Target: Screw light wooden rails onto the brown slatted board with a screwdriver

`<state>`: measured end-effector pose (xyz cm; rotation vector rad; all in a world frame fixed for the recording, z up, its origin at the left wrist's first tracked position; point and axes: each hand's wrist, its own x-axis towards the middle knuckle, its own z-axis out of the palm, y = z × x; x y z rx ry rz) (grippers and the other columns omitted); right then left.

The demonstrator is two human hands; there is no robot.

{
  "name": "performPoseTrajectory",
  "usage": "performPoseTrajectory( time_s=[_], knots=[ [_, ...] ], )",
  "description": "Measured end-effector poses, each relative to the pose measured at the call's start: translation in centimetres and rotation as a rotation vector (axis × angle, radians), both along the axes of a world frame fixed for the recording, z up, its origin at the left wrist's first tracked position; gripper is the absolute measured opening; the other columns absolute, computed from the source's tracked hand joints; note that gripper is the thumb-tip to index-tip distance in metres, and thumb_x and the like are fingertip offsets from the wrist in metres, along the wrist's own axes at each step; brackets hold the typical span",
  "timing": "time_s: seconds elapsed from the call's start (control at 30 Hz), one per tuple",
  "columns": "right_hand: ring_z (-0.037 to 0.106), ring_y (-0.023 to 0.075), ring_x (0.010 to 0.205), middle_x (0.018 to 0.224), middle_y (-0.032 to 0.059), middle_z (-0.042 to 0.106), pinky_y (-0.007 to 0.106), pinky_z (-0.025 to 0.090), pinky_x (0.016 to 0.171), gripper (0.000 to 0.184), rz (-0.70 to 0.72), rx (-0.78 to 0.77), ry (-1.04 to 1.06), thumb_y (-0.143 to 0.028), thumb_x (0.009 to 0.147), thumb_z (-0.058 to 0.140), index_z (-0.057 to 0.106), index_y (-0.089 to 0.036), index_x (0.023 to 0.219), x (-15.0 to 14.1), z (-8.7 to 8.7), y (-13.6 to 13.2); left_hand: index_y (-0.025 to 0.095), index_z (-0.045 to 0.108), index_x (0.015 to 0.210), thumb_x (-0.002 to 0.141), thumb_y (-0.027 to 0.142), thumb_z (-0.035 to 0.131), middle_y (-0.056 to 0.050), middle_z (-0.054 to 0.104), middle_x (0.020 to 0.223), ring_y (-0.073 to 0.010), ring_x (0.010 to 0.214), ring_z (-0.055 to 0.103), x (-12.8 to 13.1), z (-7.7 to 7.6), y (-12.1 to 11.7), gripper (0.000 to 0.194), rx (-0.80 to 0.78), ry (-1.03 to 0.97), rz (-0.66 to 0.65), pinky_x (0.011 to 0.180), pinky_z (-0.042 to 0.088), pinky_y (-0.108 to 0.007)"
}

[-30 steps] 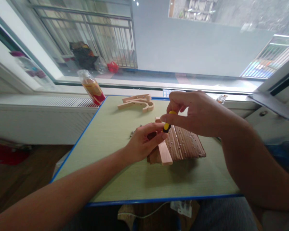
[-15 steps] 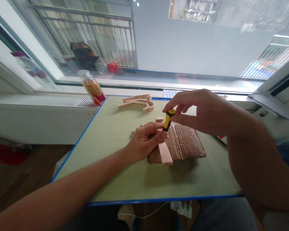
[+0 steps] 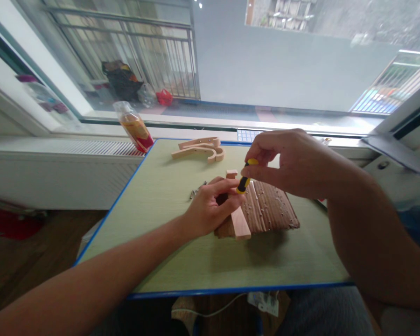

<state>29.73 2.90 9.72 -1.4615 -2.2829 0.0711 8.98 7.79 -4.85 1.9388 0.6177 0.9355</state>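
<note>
My right hand [image 3: 280,161] pinches the handle of a short yellow-and-black screwdriver [image 3: 244,182] between thumb and fingers. The screwdriver leans over a pale wooden hook [image 3: 241,225] lying on a piece of brown corrugated cardboard [image 3: 271,207]. Curled over the hook's middle, my left hand [image 3: 213,203] grips it, with thumb and forefinger close around the lower end of the screwdriver. The screwdriver's tip, and any screw under it, are hidden by these fingers. Several small screws [image 3: 196,191] lie just beyond my left hand.
More curved wooden hooks [image 3: 199,151] rest at the back of the green table [image 3: 154,252], which has a blue edge. A drink bottle [image 3: 135,128] stands by the window at the back left. Small holes dot the cardboard.
My right hand's fingers have closed further around the screwdriver handle, and the handle has turned, showing a different side. The wooden hook and my left hand are nearly unmoved.
</note>
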Motion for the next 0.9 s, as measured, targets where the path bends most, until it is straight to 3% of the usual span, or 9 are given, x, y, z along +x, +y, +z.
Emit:
performPoseTrajectory(
  time_s=[0.13, 0.3, 0.4, 0.5, 0.57, 0.67, 0.77, 0.9],
  knots=[
    [0.051, 0.0145, 0.063, 0.07, -0.0009, 0.064, 0.033, 0.033, 0.06, 0.03, -0.106, 0.044, -0.058, -0.048, 0.088, 0.073, 0.063, -0.023, 0.075, -0.2, -0.4, 0.4, 0.025, 0.079, 0.123, 0.097, 0.048, 0.072, -0.008, 0.073, 0.107, -0.0213, 0.096, 0.071, 0.1, -0.3, 0.1, 0.035, -0.007, 0.027, 0.022, 0.09, 0.058, -0.037],
    [0.042, 0.013, 0.058, 0.062, -0.0031, 0.057, 0.033, 0.028, 0.056, 0.04, -0.132, 0.058, -0.056, -0.055, 0.086, 0.075, 0.056, -0.023, 0.068, -0.2, -0.6, 0.6, 0.026, 0.078, 0.126, 0.096, 0.048, 0.074, -0.008, 0.073, 0.102, -0.0202, 0.094, 0.07, 0.3, -0.6, 0.2, 0.037, -0.053, -0.036, 0.022, 0.082, 0.057, -0.033],
    [0.042, 0.0128, 0.058, 0.062, -0.0032, 0.056, 0.033, 0.029, 0.055, 0.043, -0.125, 0.05, -0.04, -0.058, 0.087, 0.074, 0.057, -0.023, 0.069, 0.0, -0.7, 0.7, 0.022, 0.082, 0.112, 0.098, 0.048, 0.073, -0.008, 0.071, 0.101, -0.0188, 0.091, 0.068, 0.4, -0.3, 0.1, 0.032, -0.064, -0.04, 0.013, 0.08, 0.055, -0.032],
    [0.054, 0.0144, 0.065, 0.073, -0.0008, 0.066, 0.033, 0.037, 0.059, 0.038, -0.076, 0.001, -0.009, -0.06, 0.088, 0.073, 0.068, -0.023, 0.082, 0.3, -0.7, 0.8, 0.02, 0.083, 0.107, 0.098, 0.048, 0.072, -0.007, 0.07, 0.101, -0.0184, 0.092, 0.067, 0.4, -0.1, 0.0, 0.031, -0.072, -0.036, 0.01, 0.084, 0.053, -0.033],
    [0.064, 0.0162, 0.075, 0.093, 0.0023, 0.075, 0.033, 0.046, 0.065, 0.036, 0.004, -0.049, 0.042, -0.055, 0.088, 0.075, 0.074, -0.022, 0.102, 0.6, -0.5, 0.6, 0.019, 0.083, 0.105, 0.098, 0.048, 0.072, -0.007, 0.069, 0.101, -0.0183, 0.092, 0.067, 0.3, 0.0, 0.0, 0.032, -0.084, -0.03, 0.016, 0.084, 0.053, -0.033],
    [0.071, 0.0174, 0.086, 0.118, 0.0045, 0.078, 0.034, 0.055, 0.075, 0.035, 0.139, -0.112, 0.1, -0.038, 0.091, 0.073, 0.075, -0.024, 0.123, 1.0, -0.1, 0.2, 0.019, 0.083, 0.102, 0.098, 0.049, 0.072, -0.007, 0.068, 0.1, -0.0183, 0.09, 0.066, 0.2, 0.0, 0.0, 0.032, -0.098, -0.03, 0.013, 0.081, 0.052, -0.033],
    [0.072, 0.0174, 0.087, 0.112, 0.0034, 0.08, 0.033, 0.057, 0.077, 0.029, 0.165, -0.12, 0.108, -0.023, 0.09, 0.07, 0.078, -0.024, 0.118, 1.2, 0.2, 0.0, 0.019, 0.083, 0.102, 0.098, 0.049, 0.072, -0.008, 0.069, 0.102, -0.0188, 0.091, 0.066, 0.1, 0.0, 0.1, 0.032, -0.092, -0.027, 0.013, 0.084, 0.052, -0.034],
    [0.071, 0.0151, 0.083, 0.1, 0.0008, 0.08, 0.029, 0.054, 0.074, 0.028, 0.163, -0.062, 0.102, -0.018, 0.088, 0.069, 0.081, -0.024, 0.113, 0.9, -0.1, 0.3, 0.019, 0.082, 0.107, 0.099, 0.05, 0.069, -0.008, 0.069, 0.103, -0.0188, 0.093, 0.066, 0.1, -0.1, 0.1, 0.034, -0.081, -0.037, -0.002, 0.084, 0.052, -0.033]
  ],
)
